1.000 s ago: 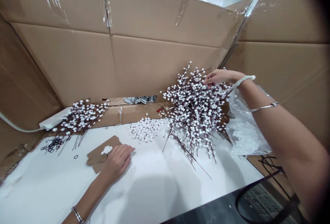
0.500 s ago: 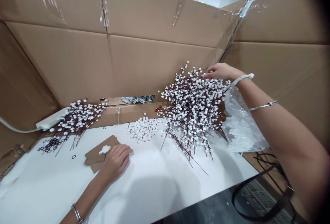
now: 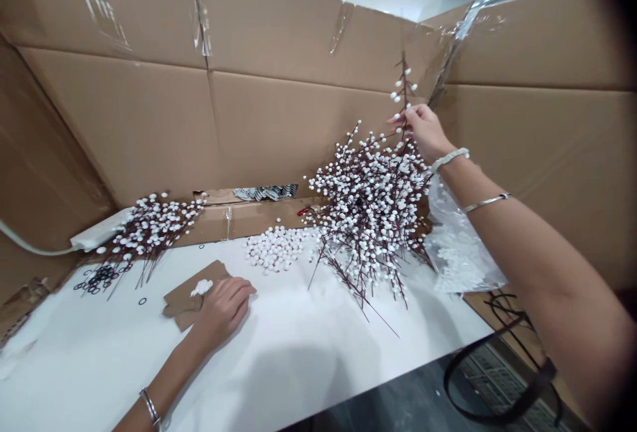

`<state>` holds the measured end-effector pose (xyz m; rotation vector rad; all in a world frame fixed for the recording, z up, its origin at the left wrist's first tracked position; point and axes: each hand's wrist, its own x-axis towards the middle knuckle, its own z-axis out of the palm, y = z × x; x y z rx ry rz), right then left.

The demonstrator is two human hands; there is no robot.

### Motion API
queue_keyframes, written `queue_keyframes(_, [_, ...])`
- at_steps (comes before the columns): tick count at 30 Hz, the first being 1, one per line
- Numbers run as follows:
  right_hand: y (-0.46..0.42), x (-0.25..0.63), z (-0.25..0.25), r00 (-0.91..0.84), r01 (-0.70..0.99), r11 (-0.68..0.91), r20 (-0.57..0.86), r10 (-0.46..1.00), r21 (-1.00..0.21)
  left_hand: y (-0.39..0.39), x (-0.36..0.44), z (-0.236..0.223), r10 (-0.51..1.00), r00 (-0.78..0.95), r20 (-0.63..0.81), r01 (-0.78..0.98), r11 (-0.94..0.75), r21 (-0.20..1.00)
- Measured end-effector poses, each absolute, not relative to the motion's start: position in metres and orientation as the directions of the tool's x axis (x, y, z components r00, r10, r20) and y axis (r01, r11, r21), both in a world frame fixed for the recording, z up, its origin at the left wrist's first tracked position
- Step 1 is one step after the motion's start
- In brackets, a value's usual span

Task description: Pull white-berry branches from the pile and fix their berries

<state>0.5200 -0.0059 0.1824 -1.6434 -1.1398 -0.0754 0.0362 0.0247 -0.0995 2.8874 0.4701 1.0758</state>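
Two bunches of white-berried branches lay on the desk point(image 3: 318, 379), and a single stem point(image 3: 404, 83) stood apart from them, held in the right hand point(image 3: 423, 130). The fingers point(image 3: 411, 117) of that hand were closed around the stem, which rose just above the hand, nearly upright; its lower part could not be followed into the large heap point(image 3: 368, 213) directly beneath. That heap held many stems, too tangled to count. The smaller bunch point(image 3: 149, 236) lay well to the far side of the left hand point(image 3: 223, 309) and held far fewer, though still too many to number exactly.

So one stem was clear of the heap, and most of the heap lay massed together. Beyond the left hand sat a patch of loose white balls point(image 3: 275, 249), too many to count, and a clear plastic bag point(image 3: 460, 246) just below the right hand held many more. The left hand lay loosely curled on one torn piece of brown cardboard point(image 3: 182, 302), with one white tuft point(image 3: 202, 287) just beside its fingers; whether it pinched anything, I could not tell. Out past that hand lay a cluster of black rings point(image 3: 102, 277), and one stray ring point(image 3: 142, 300) sat apart.
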Motion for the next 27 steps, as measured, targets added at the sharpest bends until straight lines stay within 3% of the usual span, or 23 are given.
queue_keyframes(4, [0.001, 0.522, 0.190, 0.652, 0.553, 0.136, 0.528, 0.544, -0.822, 0.024, 0.037, -0.096, 0.270, 0.711, 0.649, 0.268, -0.958, 0.105])
queue_keyframes(8, [0.002, 0.500, 0.195, 0.601, 0.590, 0.161, 0.563, 0.567, -0.791, 0.022, 0.038, -0.092, 0.230, 0.673, 0.703, 0.265, -0.962, 0.060])
queue_keyframes(10, [0.000, 0.473, 0.190, 0.415, 0.706, 0.173, 0.600, 0.684, -0.686, 0.021, 0.035, -0.087, 0.220, 0.627, 0.747, 0.297, -0.954, 0.032])
queue_keyframes(12, [-0.003, 0.438, 0.178, 0.119, 0.871, 0.199, 0.586, 0.801, -0.449, 0.022, 0.031, -0.081, 0.223, 0.552, 0.803, 0.362, -0.932, 0.010])
queue_keyframes(15, [-0.006, 0.379, 0.149, -0.276, 0.956, 0.294, 0.369, 0.888, 0.008, 0.025, 0.023, -0.069, 0.256, 0.341, 0.905, 0.547, -0.837, 0.031])
queue_keyframes(17, [-0.006, 0.343, 0.128, -0.425, 0.904, 0.387, 0.269, 0.864, 0.184, 0.029, 0.017, -0.063, 0.280, 0.221, 0.934, 0.653, -0.754, 0.072])
queue_keyframes(21, [0.003, 0.292, 0.094, -0.548, 0.831, 0.506, 0.184, 0.816, 0.230, 0.037, 0.009, -0.061, 0.383, 0.271, 0.883, 0.724, -0.686, 0.075])
queue_keyframes(27, [0.032, 0.265, 0.075, -0.600, 0.797, 0.555, 0.209, 0.772, 0.237, 0.046, 0.000, -0.070, 0.535, 0.485, 0.692, 0.637, -0.758, 0.140])
